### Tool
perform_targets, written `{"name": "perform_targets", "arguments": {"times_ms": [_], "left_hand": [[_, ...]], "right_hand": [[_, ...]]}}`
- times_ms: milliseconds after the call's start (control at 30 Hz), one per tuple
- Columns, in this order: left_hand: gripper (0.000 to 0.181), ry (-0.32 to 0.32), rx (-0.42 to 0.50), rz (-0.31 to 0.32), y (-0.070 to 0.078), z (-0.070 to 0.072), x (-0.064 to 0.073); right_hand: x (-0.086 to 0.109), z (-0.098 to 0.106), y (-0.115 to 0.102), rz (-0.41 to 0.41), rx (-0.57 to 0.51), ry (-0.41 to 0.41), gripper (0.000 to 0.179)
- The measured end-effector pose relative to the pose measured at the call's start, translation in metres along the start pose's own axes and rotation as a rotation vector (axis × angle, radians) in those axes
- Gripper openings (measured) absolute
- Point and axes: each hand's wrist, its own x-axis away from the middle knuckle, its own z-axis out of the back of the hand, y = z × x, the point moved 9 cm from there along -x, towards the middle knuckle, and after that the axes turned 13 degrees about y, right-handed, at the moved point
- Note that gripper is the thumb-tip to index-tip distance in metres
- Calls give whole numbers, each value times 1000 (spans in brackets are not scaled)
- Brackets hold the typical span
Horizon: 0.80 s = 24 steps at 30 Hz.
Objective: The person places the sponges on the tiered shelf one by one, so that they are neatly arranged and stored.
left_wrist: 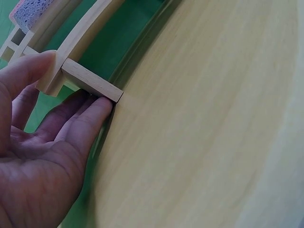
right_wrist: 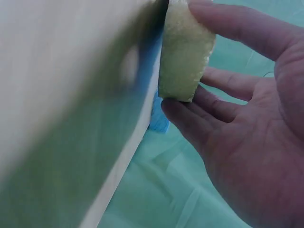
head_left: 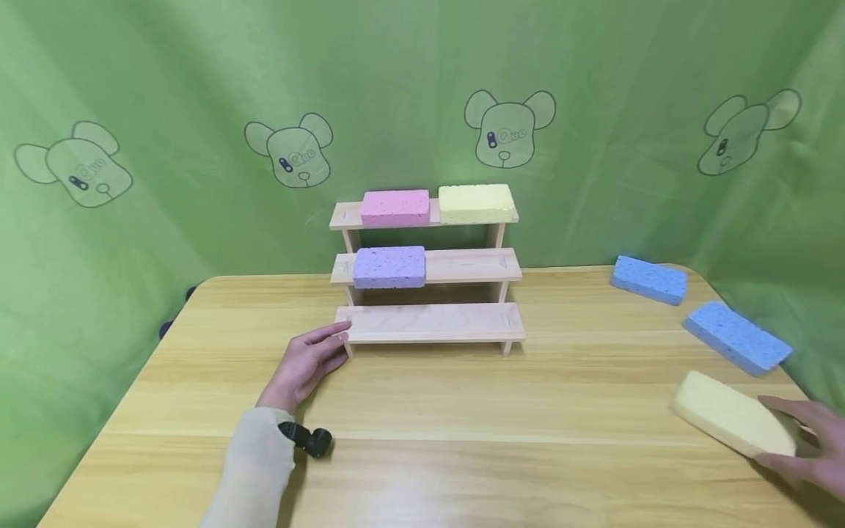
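Observation:
A three-step wooden shelf (head_left: 432, 324) stands at the back middle of the table. My left hand (head_left: 310, 367) grips the left end of its lowest step; in the left wrist view the thumb lies on the step board and fingers touch the leg (left_wrist: 92, 80). At the right, my right hand (head_left: 808, 444) holds a yellow sponge (head_left: 733, 414) between thumb and fingers. The right wrist view shows the sponge's end (right_wrist: 185, 57) pinched. On the top step sit a pink sponge (head_left: 395, 208) and another yellow sponge (head_left: 476, 204). A purple sponge (head_left: 389, 267) lies on the middle step's left half.
Two blue sponges lie at the right back of the table: one blue sponge (head_left: 650, 279) near the rear edge, the other blue sponge (head_left: 736, 336) by the right edge. A green curtain (head_left: 396, 73) with printed bear heads surrounds the wooden table (head_left: 422, 440).

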Motion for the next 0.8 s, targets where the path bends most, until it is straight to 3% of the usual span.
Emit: {"name": "perform_targets", "arguments": {"times_ms": [100, 367, 500, 600, 800], "left_hand": [[34, -3, -1, -1, 1, 0, 0], [42, -11, -20, 1, 0, -1, 0], [40, -6, -15, 0, 0, -1, 0], [39, -4, -11, 3, -1, -1, 0], [41, -9, -18, 8, 1, 0, 1]], "right_hand": [[-11, -7, -20, 5, -53, -27, 107], [-37, -28, -48, -10, 53, -186, 72], [-48, -35, -60, -12, 93, -247, 72], [-52, -40, -67, -35, 60, -289, 75], [-58, -48, -73, -52, 68, -308, 77]]}}
